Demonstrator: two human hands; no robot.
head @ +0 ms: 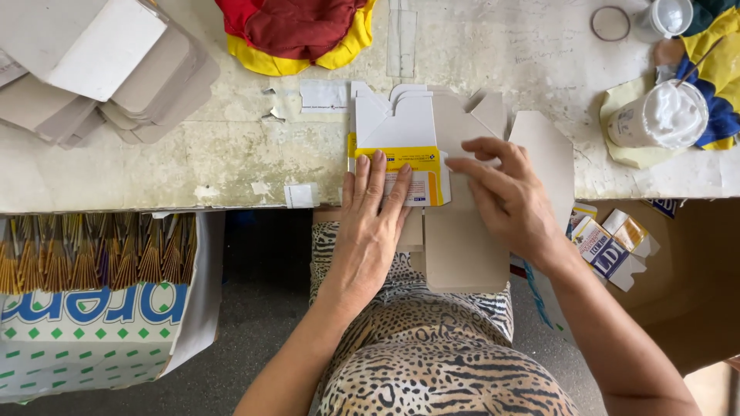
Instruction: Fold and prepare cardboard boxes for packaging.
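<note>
Flat carton blank under both hands.
I see my left hand (371,223) pressed flat, fingers together, on the carton blank (432,166); right hand (505,192) spread, fingertips pressing it at the table (231,154) edge.

Flat carton (401,154) white with yellow band; blank cardboard (462,246) grey-beige; cloth (297,31) red and yellow; surface (231,146) stained off-white; clothing (432,362) tiger-striped.

Left hand (371,223) covers label on carton blank (420,154); cardboard stack (92,69) cut off by top-left edge.
</note>
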